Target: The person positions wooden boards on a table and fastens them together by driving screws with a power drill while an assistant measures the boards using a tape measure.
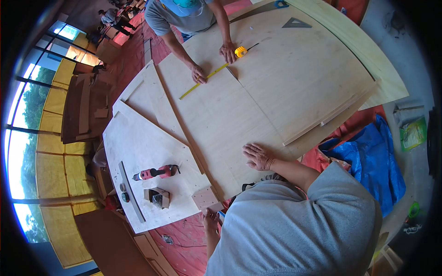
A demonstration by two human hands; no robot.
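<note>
Spread flat and open, right hand [258, 156] on the large pale plywood sheet [276, 92]; left hand [211, 221] just beside the small brown wooden block [204, 198], perhaps curled, grip unclear.

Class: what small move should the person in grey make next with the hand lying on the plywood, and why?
Probably press the right hand firmly on the plywood sheet to steady it, since a co-worker's hands stretch a tape measure across it.
</note>
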